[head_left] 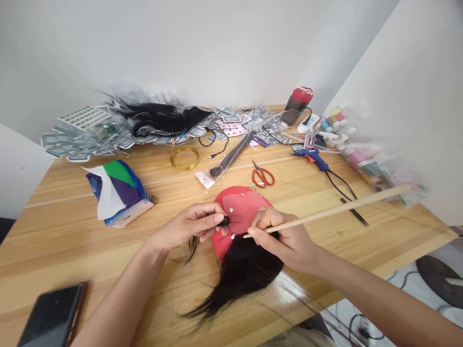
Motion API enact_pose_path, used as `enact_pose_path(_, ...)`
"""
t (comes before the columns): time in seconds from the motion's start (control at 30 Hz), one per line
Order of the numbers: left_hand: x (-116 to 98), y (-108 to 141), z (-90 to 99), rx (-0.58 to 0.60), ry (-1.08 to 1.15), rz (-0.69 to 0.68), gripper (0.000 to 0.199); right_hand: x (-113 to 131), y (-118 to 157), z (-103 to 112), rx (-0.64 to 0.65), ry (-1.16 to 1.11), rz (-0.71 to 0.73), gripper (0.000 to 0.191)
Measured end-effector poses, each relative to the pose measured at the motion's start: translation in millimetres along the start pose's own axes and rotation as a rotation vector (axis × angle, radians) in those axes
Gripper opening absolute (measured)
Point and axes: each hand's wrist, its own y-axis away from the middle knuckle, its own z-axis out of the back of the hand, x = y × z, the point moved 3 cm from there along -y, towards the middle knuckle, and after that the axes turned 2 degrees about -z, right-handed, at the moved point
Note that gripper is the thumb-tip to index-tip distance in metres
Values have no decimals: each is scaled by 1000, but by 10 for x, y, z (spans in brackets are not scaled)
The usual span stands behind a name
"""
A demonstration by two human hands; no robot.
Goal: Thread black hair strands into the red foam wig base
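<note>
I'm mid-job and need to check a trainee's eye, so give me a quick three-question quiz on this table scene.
1. Which hand holds the long wooden stick?
2. True or false: the red-handled scissors are in the left hand.
3. Fill in the blank: the blue-bodied tool with a black cord, lying on the wooden table, is a ____.

Key:
1. The right hand.
2. False: they lie on the table, and the left hand pinches black hair against the red dome.
3. Hot glue gun.
</note>
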Motion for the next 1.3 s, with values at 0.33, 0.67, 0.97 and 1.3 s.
enact_pose_path(0.33,24,21,38,0,-42,29,46,-9,11,-5,-53,-2,31,22)
enact_pose_path(0.67,-160,240,451,-300,-220,21,54,-22,8,2,-108,45,-12,20)
enact_pose_path(0.97,-535,924,1007,-917,-538,-128,45,-12,-22,4,-82,60,-52,22)
enact_pose_path(1.3,-555,535,158,-528,-618,-195,49,60,-85,6,-163,15,-176,34)
